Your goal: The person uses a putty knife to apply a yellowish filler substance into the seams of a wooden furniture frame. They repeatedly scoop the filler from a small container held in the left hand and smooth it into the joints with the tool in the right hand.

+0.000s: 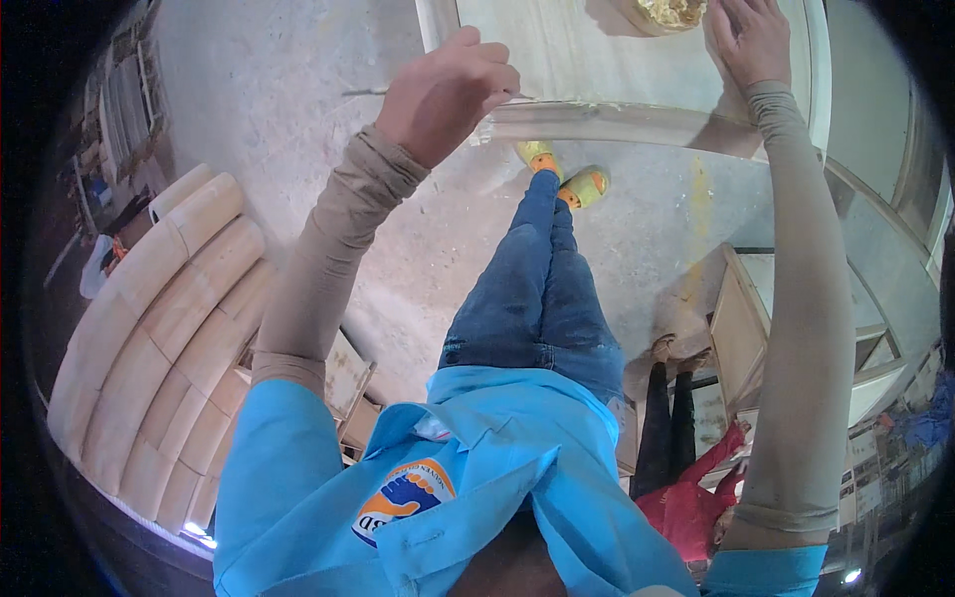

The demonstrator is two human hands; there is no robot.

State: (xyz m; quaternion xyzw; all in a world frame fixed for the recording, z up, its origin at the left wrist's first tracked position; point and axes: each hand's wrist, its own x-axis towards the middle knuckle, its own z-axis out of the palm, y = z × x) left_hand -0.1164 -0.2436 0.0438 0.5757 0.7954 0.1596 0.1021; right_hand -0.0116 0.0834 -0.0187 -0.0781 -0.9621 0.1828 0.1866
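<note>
My left hand (453, 95) is closed around a thin tool at the left front corner of a pale wooden panel (567, 60). The tool's slim grey end (363, 93) juts out to the left, and a small tip shows past my fingers over the panel's edge; its exact kind cannot be made out. A round bowl (637, 14) holding crumpled yellowish material sits on the panel, cut off by the upper border. Beside it, my right hand (753, 45) rests on the panel, thumb apart from the fingers and close to the bowl's rim. Its fingertips are partly cut off.
Curved pale wooden pieces (169, 338) are stacked at the left. Wooden frames or cabinets (741, 328) stand at the right, near another person in a red top (686, 507). Grey concrete floor (398, 249) lies around my yellow shoes (585, 186). A further pale panel (875, 80) is at the far right.
</note>
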